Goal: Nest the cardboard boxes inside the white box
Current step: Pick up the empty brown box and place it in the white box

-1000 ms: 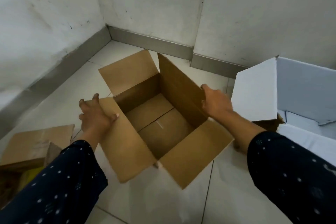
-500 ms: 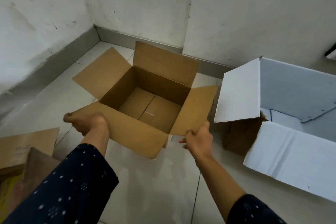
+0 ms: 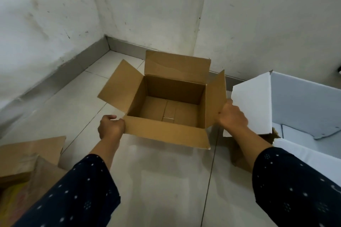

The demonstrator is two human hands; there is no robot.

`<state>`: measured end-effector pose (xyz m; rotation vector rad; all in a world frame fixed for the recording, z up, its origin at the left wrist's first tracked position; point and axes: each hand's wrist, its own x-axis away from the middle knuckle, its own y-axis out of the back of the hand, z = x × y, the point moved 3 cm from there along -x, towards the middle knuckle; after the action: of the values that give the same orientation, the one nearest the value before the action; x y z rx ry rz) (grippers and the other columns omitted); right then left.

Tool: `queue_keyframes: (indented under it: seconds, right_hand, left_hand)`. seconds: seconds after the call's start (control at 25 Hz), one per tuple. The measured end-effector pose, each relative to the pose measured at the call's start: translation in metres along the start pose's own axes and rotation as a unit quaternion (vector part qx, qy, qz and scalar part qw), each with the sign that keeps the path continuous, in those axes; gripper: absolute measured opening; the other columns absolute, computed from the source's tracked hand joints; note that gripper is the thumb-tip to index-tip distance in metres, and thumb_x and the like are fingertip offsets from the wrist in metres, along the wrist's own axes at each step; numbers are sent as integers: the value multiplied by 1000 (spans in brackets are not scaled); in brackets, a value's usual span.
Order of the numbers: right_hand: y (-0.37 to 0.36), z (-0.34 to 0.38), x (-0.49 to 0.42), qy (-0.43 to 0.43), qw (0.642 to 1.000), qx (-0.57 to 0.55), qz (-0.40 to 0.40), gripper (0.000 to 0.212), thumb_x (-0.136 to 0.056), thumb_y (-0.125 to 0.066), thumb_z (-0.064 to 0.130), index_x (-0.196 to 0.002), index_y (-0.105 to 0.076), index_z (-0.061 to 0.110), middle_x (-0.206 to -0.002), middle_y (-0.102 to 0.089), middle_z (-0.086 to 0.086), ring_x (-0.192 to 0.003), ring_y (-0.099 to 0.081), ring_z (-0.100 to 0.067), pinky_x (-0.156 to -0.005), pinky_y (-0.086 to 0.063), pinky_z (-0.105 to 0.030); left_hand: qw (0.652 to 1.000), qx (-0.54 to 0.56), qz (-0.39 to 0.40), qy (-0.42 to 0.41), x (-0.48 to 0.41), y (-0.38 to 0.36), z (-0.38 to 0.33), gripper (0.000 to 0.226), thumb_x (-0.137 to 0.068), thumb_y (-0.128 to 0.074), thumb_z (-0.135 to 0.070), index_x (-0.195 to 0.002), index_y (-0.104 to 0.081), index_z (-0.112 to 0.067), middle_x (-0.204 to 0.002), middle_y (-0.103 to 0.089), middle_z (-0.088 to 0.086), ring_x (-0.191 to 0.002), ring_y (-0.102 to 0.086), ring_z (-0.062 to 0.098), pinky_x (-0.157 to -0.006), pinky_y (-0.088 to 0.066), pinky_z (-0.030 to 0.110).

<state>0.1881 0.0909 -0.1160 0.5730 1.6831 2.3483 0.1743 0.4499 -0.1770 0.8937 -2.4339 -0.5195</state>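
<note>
- We reach both arms forward from 6 o'clock, in dark sleeves (image 3: pixel 77 195) dotted with white, toward the open cardboard box (image 3: pixel 166 101) at the centre of the view.
- Our left hand (image 3: pixel 111 127) sits at 9 o'clock of the box's near flap, its fingers curled shut around that flap's left end.
- Our right hand (image 3: pixel 232 117) is at 3 o'clock of the box, pressed against the outer face of the right flap; its fingers wrap behind the cardboard, so we cannot tell how tightly they close.
- The cardboard box stands on the tiled floor (image 3: pixel 162 180) with all four flaps spread: the far one upright at 12 o'clock, the left one splayed out at 10 o'clock, the right one raised, the near one folded toward us.
- Inside it we see only its bottom flaps, with a seam down the middle.
- The white box (image 3: pixel 302 105) lies at 3 o'clock, just beside our right hand, also open, with a white flap standing up between it and the cardboard box.
- Its interior shows pale panels, and the frame cuts off its right side.
- A brown cardboard edge shows below the white flap, behind our right forearm; we cannot tell what it belongs to.
- At 8 o'clock, flattened cardboard (image 3: pixel 31 155) lies partly out of frame, with something yellowish and blurred beneath it.
</note>
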Motion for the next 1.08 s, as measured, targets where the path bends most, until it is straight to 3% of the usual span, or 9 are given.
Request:
queue_keyframes:
  seconds: [0.12,0.24,0.36,0.52,0.6,0.68,0.8,0.96,1.08]
  right_hand:
    - [18,15,15,52,990,90,-95,64,-88,-61,35,-140,-34,10,-140,-44,-17,-124,-44,-38,-92,-44,-46]
    - [19,67,55,201,967,29,-150,58,-87,-62,31,-138,-39,14,-139,-44,-15,-123,-46,-34,-93,-45,-44]
    - [-12,139,116,308,947,-72,-56,48,-90,-60,29,-135,-45,24,-122,-58,-3,-106,-58,-21,-80,-50,-34]
    - [-80,216,195,334,930,-106,110,34,-91,-54,38,-121,-56,23,-108,-67,-5,-100,-63,-25,-88,-52,-42]
    - [-114,247,237,341,920,-104,163,35,-89,-54,49,-108,-63,21,-100,-70,-6,-94,-67,-27,-85,-53,-39]
    - [-147,269,275,338,910,-87,224,49,-83,-52,62,-91,-67,16,-82,-74,-6,-73,-73,-24,-76,-59,-40]
    - [-184,286,314,325,899,-47,290,64,-71,-51,78,-78,-61,16,-61,-71,-2,-45,-69,-14,-51,-59,-29]
    - [-214,299,326,315,890,-45,326,47,-76,-66,44,-105,-43,15,-82,-68,-5,-51,-71,-17,-46,-59,-30]
    - [-215,308,302,337,906,-4,255,46,-84,-63,39,-115,-38,16,-88,-55,0,-69,-62,-19,-51,-52,-33]
  left_hand:
    - [990,-66,7,-123,4,26,-7,36,-86,-64,-30,-116,-51,-17,-115,-64,8,-99,-60,26,-75,-44,34]
    - [964,-126,-25,-231,6,77,-6,32,-86,-60,-29,-115,-51,-17,-112,-64,4,-100,-61,25,-75,-40,31]
    - [950,-150,-59,-268,10,148,13,30,-86,-56,-25,-115,-50,-19,-111,-63,1,-101,-59,23,-78,-45,34]
    - [932,-205,-117,-277,10,249,58,33,-87,-52,-25,-119,-49,-20,-116,-60,2,-108,-53,26,-79,-47,40]
    - [920,-255,-155,-253,5,306,93,36,-85,-52,-24,-121,-50,-17,-121,-58,7,-113,-48,31,-86,-46,43]
    - [895,-345,-201,-201,-1,355,130,42,-82,-56,-26,-122,-51,-14,-125,-54,15,-115,-44,39,-92,-42,47]
    - [893,-401,-203,-33,-17,409,187,61,-78,-61,-34,-131,-41,-12,-136,-40,22,-120,-38,47,-96,-38,51]
    - [928,-295,-141,178,-39,431,260,87,-81,-58,-46,-146,-11,-14,-150,-24,21,-132,-28,46,-108,-27,56]
    - [947,-233,-101,197,-58,420,284,76,-77,-69,-40,-133,-32,-5,-127,-52,23,-104,-54,38,-92,-45,48]
